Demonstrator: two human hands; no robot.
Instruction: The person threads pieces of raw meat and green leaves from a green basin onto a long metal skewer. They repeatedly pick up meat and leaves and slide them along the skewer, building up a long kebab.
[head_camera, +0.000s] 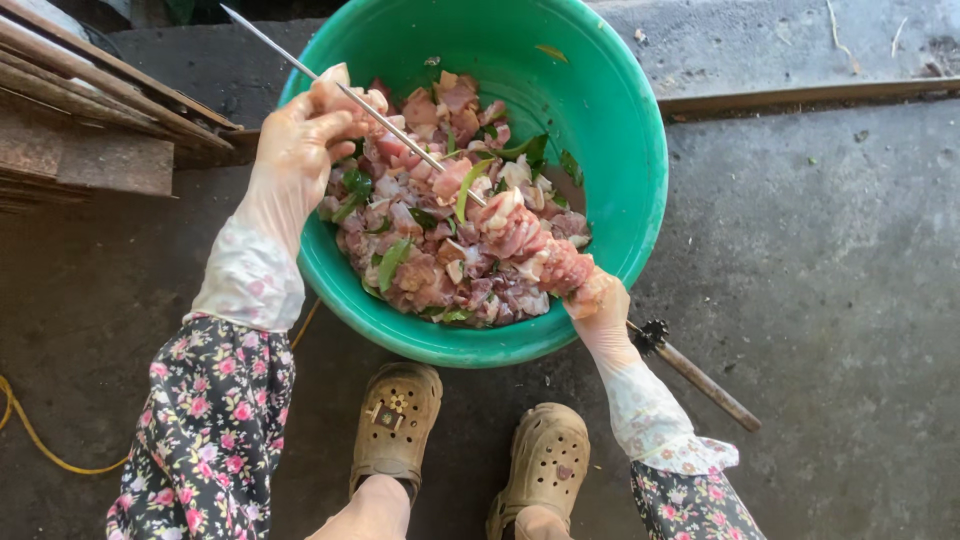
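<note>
Holding raw meat chunks (440, 255), green leaves: green basin (620, 130).

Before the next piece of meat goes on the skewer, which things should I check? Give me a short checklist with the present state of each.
1. Left hand grips the metal skewer near its upper part: ok.
2. Right hand holds the threaded meat at the lower end: ok.
3. Both hands wear thin clear gloves: ok.
4. Skewer tip is free and away from fingers: cannot tell, the far end leaves the view.
5. Green basin sits flat on the concrete floor, with loose meat pieces within reach: ok.
6. Skewer has bare length left for more pieces: ok.
</note>
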